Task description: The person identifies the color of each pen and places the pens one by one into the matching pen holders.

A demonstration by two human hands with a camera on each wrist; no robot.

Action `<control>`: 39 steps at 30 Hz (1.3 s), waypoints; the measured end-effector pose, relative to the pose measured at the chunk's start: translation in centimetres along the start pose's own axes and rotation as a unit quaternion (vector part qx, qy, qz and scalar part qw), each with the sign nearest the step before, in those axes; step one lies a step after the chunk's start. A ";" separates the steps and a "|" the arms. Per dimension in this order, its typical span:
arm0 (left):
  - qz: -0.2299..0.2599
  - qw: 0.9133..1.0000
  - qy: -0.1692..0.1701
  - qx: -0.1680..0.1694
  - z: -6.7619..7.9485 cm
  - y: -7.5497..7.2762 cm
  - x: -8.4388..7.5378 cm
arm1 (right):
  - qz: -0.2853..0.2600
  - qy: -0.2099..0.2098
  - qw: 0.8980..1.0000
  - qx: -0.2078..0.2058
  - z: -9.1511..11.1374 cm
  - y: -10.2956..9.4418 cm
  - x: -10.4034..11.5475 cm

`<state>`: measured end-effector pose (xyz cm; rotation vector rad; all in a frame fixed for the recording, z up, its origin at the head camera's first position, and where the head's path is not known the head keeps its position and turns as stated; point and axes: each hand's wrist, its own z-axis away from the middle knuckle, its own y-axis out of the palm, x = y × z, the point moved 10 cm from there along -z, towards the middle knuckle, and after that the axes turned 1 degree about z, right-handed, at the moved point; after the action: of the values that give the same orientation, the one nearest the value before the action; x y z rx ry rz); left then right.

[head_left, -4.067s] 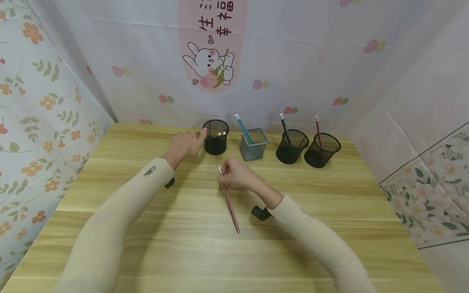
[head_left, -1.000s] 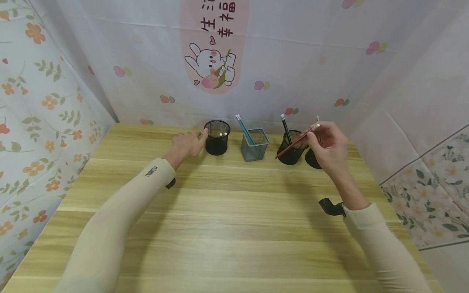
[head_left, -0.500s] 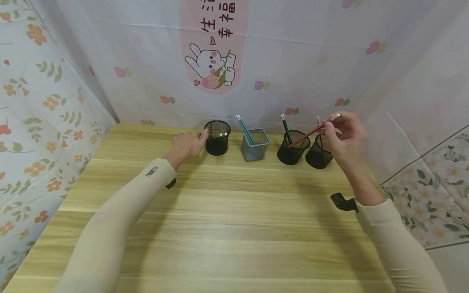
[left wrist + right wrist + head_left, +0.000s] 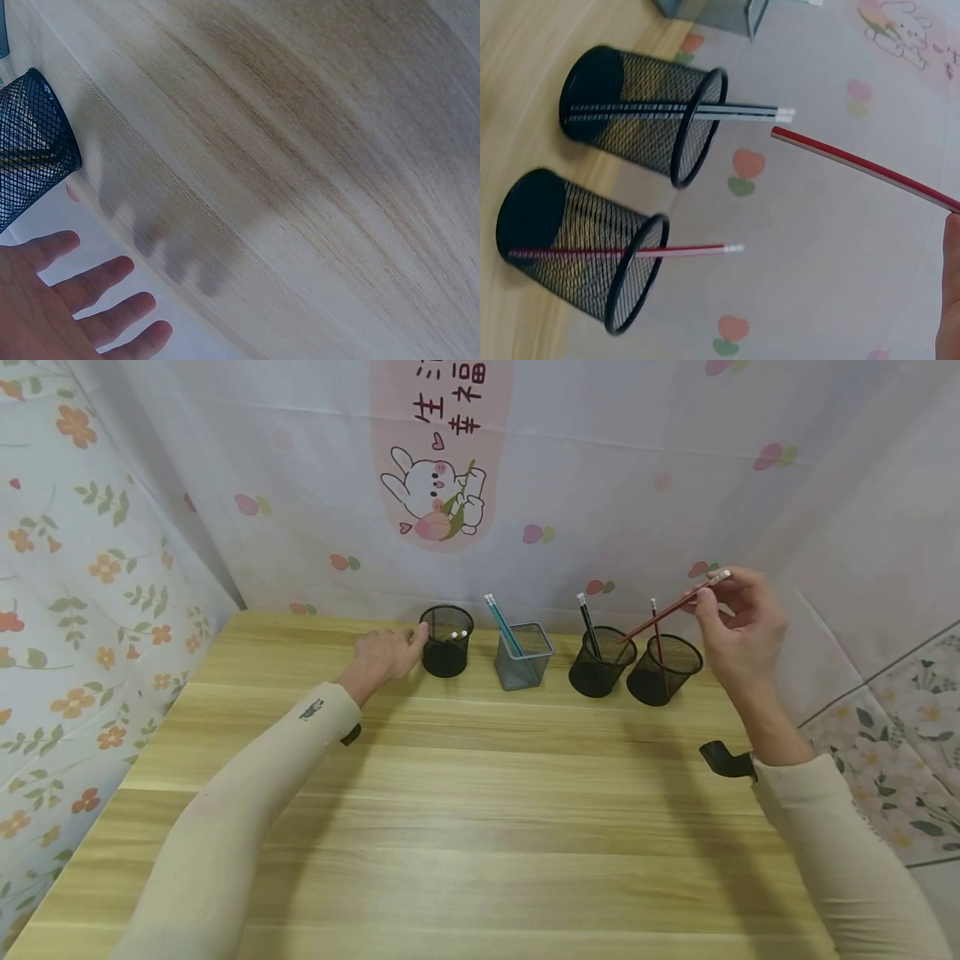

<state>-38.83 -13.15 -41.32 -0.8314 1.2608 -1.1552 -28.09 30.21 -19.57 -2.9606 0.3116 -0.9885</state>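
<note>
My right hand [image 4: 742, 622] pinches a red pencil [image 4: 669, 610] near its white eraser end, up in the air at the right. In the right wrist view the pencil [image 4: 855, 164] slants above the cups, its far end clear of both rims. Below stands a round black mesh pen cup [image 4: 585, 247] with one red pencil [image 4: 697, 250] in it. Beside it, another round black cup [image 4: 641, 112] holds black pencils [image 4: 742, 113]. My left hand [image 4: 386, 656] is beside the leftmost black cup [image 4: 445, 647], fingers extended and thumb at its side; whether it touches, I cannot tell.
A grey square mesh cup [image 4: 523, 664] with teal pencils [image 4: 504, 627] stands between the black cups. White-tipped pencils [image 4: 459, 635] sit low in the leftmost cup. A patterned curtain [image 4: 300, 485] hangs behind the wooden table [image 4: 465, 827].
My right hand picked the red pencil up off the table and carried it right, then farther right and up over the last second. My left hand stayed by its cup.
</note>
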 end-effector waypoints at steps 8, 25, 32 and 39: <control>-0.003 1.000 -0.002 0.005 0.2 -0.1 -0.2 | 0.062 0.003 0.998 -0.006 -1.1 -1.5 -0.8; -0.003 1.000 -0.003 0.001 0.2 -0.1 -0.1 | 0.204 0.089 0.975 -0.011 0.0 -4.3 -4.9; -0.005 1.000 -0.005 0.001 0.1 -0.1 -0.1 | 0.235 0.117 0.964 0.033 1.9 -3.4 -6.0; -0.011 1.000 -0.007 0.001 0.3 -0.3 0.0 | 0.296 0.153 0.939 0.087 3.8 -3.8 -10.4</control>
<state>-38.61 -13.26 -40.99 -0.8524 1.2429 -1.1659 -33.32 35.66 -28.54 -2.3071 0.9851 -1.2778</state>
